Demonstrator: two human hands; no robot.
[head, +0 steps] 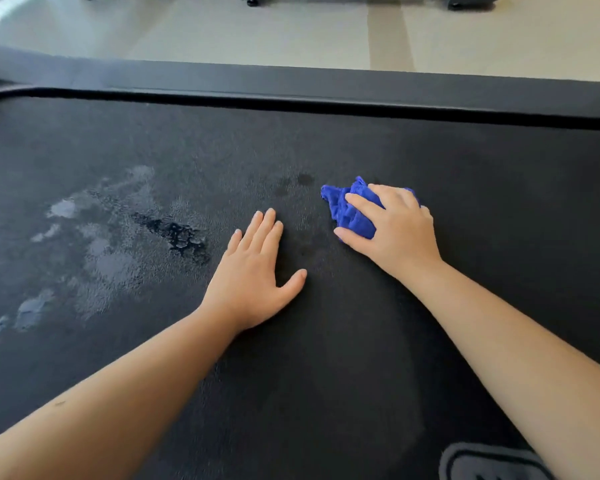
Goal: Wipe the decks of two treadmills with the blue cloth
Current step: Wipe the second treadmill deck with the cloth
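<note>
Right hand: My right hand (pixel 395 230) curls over the bunched blue cloth (pixel 347 209), fingers and thumb wrapped round it, pressing it down.
Blue cloth: It sits wadded on the deck (pixel 326 375), right of centre, mostly under my palm, with a ruffled edge sticking out toward the left.
Left hand: My left hand (pixel 257 271) lies flat with its fingers straight, palm on the deck just beside the cloth. It holds nothing and looks to be bracing me.
Step in hand: I judge I am mid-wipe on this deck, working toward the wet side.
Spots: A few small dark damp spots (pixel 303 178) lie just beyond the cloth, so I would take those first.
Wet patch: A broad shiny wet patch (pixel 111 244) spreads over the left part of the deck, well apart from the cloth, with a darker puddle at its near edge.
How to do it well: I would open the wad out for more contact and sweep left in long overlapping passes. I would lift my left hand clear before the cloth reaches it.
Rail: The raised rail (pixel 326 88) runs along the far edge, so I would finish each pass up against its seam.
Risk: The textured surface may hold moisture, and a soaked cloth would only smear it.
</note>
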